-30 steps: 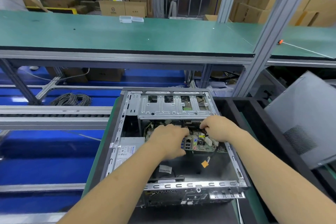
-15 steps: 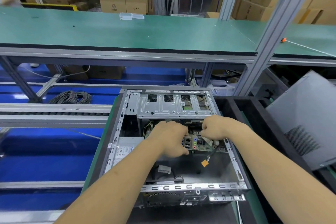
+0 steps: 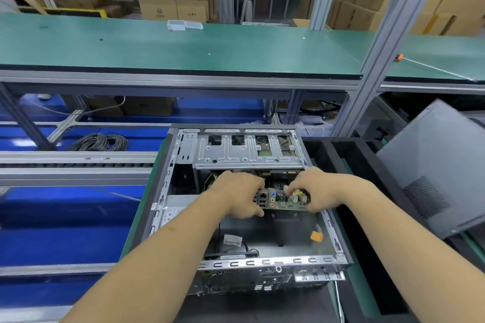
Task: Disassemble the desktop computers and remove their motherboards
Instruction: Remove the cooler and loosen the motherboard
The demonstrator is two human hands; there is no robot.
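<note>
Green motherboard (image 3: 284,198): held inside the open metal case (image 3: 262,261), between both hands.
Left hand (image 3: 240,195): curled around its port edge.
Right hand (image 3: 316,191): gripped on its right side.

Green motherboard (image 3: 284,200) sits tilted inside the open, side-lying grey computer case (image 3: 252,157).

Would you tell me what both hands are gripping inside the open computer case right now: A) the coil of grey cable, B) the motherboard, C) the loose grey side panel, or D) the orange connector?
B: the left hand and right hand each hold an end of the motherboard, its port block facing the camera inside the case.
</note>
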